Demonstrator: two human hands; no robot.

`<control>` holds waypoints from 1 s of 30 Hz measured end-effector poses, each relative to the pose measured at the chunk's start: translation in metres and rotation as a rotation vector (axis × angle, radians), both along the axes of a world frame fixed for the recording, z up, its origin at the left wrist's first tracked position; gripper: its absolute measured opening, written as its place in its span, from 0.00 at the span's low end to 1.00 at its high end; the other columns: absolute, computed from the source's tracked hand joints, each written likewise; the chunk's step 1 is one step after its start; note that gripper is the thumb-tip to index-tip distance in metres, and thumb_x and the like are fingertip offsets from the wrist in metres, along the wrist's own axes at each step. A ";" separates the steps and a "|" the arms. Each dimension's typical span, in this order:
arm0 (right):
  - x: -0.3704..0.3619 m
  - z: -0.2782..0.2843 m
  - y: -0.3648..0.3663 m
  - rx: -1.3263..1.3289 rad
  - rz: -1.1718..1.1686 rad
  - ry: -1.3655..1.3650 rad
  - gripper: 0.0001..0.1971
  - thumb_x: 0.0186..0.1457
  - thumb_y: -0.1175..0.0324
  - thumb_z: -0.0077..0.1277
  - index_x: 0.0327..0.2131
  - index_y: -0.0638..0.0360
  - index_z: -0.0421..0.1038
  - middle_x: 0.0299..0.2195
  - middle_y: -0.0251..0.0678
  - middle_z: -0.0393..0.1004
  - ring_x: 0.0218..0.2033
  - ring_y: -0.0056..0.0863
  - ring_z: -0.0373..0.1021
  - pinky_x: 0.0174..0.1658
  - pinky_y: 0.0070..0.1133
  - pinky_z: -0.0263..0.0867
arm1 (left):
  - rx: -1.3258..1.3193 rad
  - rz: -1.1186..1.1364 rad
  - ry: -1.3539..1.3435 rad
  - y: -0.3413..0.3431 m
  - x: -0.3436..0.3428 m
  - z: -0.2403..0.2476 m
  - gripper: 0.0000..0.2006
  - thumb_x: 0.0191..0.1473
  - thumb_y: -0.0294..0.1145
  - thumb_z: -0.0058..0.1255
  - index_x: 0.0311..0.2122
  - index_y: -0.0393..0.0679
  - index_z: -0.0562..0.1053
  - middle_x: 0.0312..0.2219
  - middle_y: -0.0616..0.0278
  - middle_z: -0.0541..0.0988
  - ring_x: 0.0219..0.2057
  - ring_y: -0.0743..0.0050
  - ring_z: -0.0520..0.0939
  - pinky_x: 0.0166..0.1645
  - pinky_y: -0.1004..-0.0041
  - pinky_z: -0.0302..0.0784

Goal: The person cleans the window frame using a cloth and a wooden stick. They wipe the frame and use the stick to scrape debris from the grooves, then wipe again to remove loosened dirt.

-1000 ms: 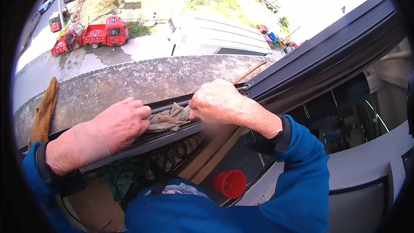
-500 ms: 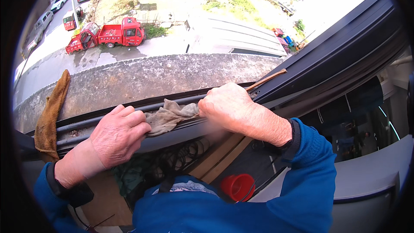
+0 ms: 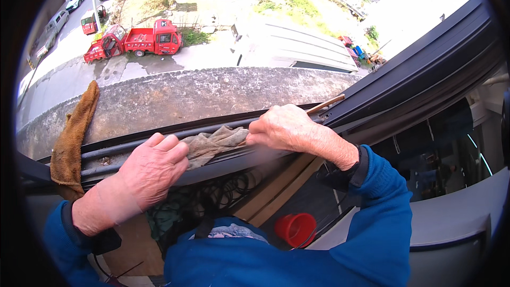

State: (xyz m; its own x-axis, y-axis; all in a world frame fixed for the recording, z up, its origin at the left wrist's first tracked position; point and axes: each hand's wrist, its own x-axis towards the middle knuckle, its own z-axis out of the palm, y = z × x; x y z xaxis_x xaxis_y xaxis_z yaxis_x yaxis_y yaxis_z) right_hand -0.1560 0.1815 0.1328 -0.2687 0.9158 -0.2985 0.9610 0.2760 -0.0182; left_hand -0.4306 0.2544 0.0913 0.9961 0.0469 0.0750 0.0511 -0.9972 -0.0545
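A crumpled grey-beige rag (image 3: 215, 143) lies in the dark window track (image 3: 122, 154) between my two hands. My left hand (image 3: 154, 170) is closed on the rag's left end, fingers curled down toward the rail. My right hand (image 3: 281, 130) is closed around a thin brown wooden stick (image 3: 326, 103). The stick's far end sticks out to the upper right, beside the window frame; a small part shows by the rag at the fingertips. My palm hides its middle. A brown towel (image 3: 74, 143) hangs over the track left of my left hand.
Beyond the track is a weathered concrete ledge (image 3: 212, 87), with red cargo vehicles (image 3: 154, 40) on the street below. A dark window frame (image 3: 414, 64) slants up at the right. Indoors, a red bucket (image 3: 296, 229), long boards (image 3: 281, 191) and coiled black cable (image 3: 234, 183) lie below.
The stick and my right hand have shifted slightly down toward the rag, which now looks flatter. My left hand stays on its end. The whole view has shifted a little.
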 end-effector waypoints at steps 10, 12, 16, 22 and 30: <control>-0.183 -0.038 0.049 0.249 0.320 0.243 0.06 0.39 0.68 0.52 0.22 0.58 0.74 0.21 0.41 0.75 0.24 0.37 0.74 0.26 0.29 0.69 | -0.491 0.623 -0.482 -0.027 -0.137 0.042 0.07 0.36 0.21 0.47 0.23 0.37 0.62 0.31 0.54 0.66 0.35 0.57 0.67 0.43 0.68 0.62; -0.170 -0.027 0.040 0.294 0.266 0.267 0.05 0.39 0.69 0.52 0.22 0.58 0.74 0.22 0.41 0.74 0.24 0.36 0.74 0.25 0.29 0.69 | -0.558 0.670 -0.569 -0.024 -0.128 0.053 0.04 0.41 0.23 0.43 0.23 0.37 0.62 0.29 0.55 0.66 0.33 0.65 0.67 0.41 0.72 0.61; -0.092 0.001 -0.011 0.666 0.074 0.245 0.10 0.52 0.61 0.50 0.24 0.55 0.70 0.20 0.37 0.69 0.20 0.34 0.72 0.21 0.28 0.67 | -1.012 0.526 -0.689 -0.007 -0.084 0.081 0.05 0.50 0.28 0.40 0.26 0.38 0.64 0.27 0.60 0.68 0.30 0.78 0.67 0.38 0.78 0.62; -0.004 0.039 -0.110 0.803 -0.436 0.115 0.06 0.51 0.65 0.55 0.31 0.53 0.77 0.19 0.32 0.69 0.19 0.29 0.68 0.22 0.22 0.64 | -1.151 0.274 -0.681 0.015 0.028 0.102 0.07 0.55 0.31 0.46 0.32 0.38 0.69 0.24 0.70 0.72 0.28 0.87 0.70 0.33 0.83 0.65; 0.024 0.074 -0.175 0.914 -0.643 -0.184 0.06 0.49 0.66 0.58 0.31 0.54 0.78 0.19 0.34 0.70 0.19 0.24 0.68 0.19 0.19 0.63 | -0.694 -0.131 -0.334 0.005 0.224 0.034 0.17 0.49 0.39 0.52 0.42 0.42 0.71 0.33 0.52 0.75 0.36 0.51 0.77 0.41 0.63 0.72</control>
